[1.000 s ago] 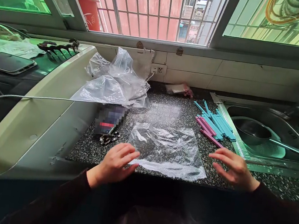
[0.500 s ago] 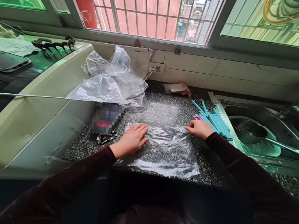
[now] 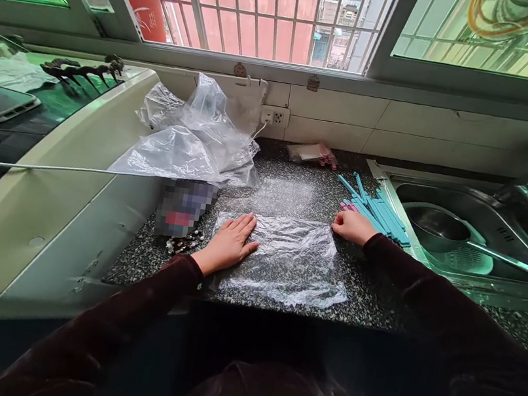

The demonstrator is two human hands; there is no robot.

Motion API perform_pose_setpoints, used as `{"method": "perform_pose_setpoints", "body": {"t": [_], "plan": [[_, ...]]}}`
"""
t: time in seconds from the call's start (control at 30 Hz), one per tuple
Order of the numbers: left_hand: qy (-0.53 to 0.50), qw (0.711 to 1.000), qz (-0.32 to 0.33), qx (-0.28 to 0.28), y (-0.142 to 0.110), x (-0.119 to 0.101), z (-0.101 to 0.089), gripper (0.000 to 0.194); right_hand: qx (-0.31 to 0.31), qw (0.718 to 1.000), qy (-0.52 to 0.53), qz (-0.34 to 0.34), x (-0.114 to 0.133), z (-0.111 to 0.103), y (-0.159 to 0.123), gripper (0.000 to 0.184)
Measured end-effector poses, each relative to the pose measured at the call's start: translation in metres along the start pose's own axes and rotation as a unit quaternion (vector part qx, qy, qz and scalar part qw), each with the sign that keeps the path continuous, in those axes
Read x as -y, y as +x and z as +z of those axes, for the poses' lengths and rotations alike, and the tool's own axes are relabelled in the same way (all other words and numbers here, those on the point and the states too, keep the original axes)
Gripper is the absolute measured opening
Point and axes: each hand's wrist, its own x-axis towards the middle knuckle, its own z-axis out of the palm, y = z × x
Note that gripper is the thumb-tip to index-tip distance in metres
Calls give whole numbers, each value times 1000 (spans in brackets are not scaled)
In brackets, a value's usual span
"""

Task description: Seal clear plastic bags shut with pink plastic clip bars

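A clear plastic bag (image 3: 291, 262) lies flat and wrinkled on the speckled counter. My left hand (image 3: 230, 242) rests palm down on its left side, fingers stretched out. At the bag's far right corner, my right hand (image 3: 355, 227) is closed with fingertips pinched at the edge; the corner itself is mostly hidden by the fingers. Just beyond that hand lies a pile of flat blue strips (image 3: 381, 212), with a few pink pieces (image 3: 348, 206) beside it.
A heap of clear plastic bags (image 3: 187, 147) sits at the back left, above a blurred dark packet (image 3: 185, 209). A small packet with pink pieces (image 3: 313, 154) lies by the wall. On the right, a sink (image 3: 443, 192) holds a pan (image 3: 438, 225). A white cable (image 3: 50, 168) crosses the left.
My right hand has shifted slightly right, and the bag's far right corner looks drawn out straighter. My left hand stays flat on the bag. The whole view has moved a little.
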Motion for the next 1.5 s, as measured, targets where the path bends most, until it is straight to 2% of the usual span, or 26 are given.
{"method": "perform_pose_setpoints", "body": {"t": [0.1,0.17,0.23,0.3,0.37,0.43,0.5,0.57,0.67,0.77,1.0,1.13,1.3,1.4,1.5], "plan": [[-2,1000,-1,-10,0,-3,-16,56,-16,1000,-7,-4,-2,-2,0,18],[-8,999,21,-46,-7,-17,-30,50,-26,1000,-7,-12,-1,-5,1,22],[-47,992,92,-68,-17,-42,-42,39,-31,999,-5,-30,2,-8,5,23],[-89,980,153,-86,-28,-74,-44,34,-28,998,-3,-53,6,-9,8,22],[-100,973,185,-94,-36,-108,-34,39,-21,997,-6,-71,10,-9,12,20],[-86,975,178,-103,-40,-136,-15,52,-16,997,-13,-78,13,-7,13,18],[-60,981,154,-101,-42,-153,5,62,-15,997,-24,-78,14,-5,13,17],[-39,977,179,-108,-42,-162,21,60,-13,996,-31,-77,13,-3,10,18],[-26,955,249,-160,-41,-164,30,39,1,996,-30,-81,7,-4,4,16],[-39,940,284,-183,-41,-163,28,21,24,995,-23,-89,-1,-9,-6,13],[-115,931,269,-217,-42,-161,19,23,72,993,40,-90,-14,-28,-32,14],[-256,910,205,-255,-44,-152,2,17,94,986,104,-87,-13,-44,-36,13],[-423,850,95,-300,-51,-131,-19,9,91,979,149,-102,1,-67,-24,14],[-479,823,19,-304,-57,-119,-19,8,70,978,172,-99,17,-77,-10,13],[-549,780,-50,-298,-64,-110,-16,9,62,975,184,-108,39,-84,5,11]]}}
